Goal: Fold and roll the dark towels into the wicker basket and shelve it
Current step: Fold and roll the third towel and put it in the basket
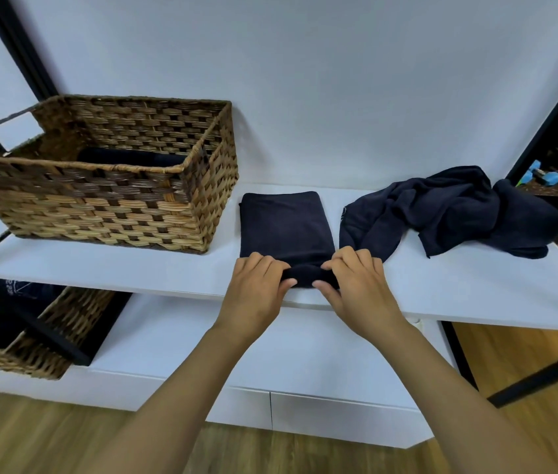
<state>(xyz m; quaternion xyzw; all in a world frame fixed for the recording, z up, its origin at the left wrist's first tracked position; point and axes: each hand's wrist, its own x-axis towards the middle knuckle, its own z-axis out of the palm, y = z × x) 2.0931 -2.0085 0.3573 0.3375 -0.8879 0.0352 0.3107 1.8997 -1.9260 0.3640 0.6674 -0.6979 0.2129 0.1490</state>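
A folded dark towel lies flat on the white shelf, its near end curled into a small roll. My left hand grips the roll's left side and my right hand grips its right side, fingers curled over the cloth. To the left stands the wicker basket, with a rolled dark towel partly visible inside. A crumpled dark towel lies heaped at the right of the shelf.
A second wicker basket with dark cloth in it sits on the lower shelf at the left. Black frame posts stand at both sides. Blue dumbbells show at the far right. Wooden floor lies below.
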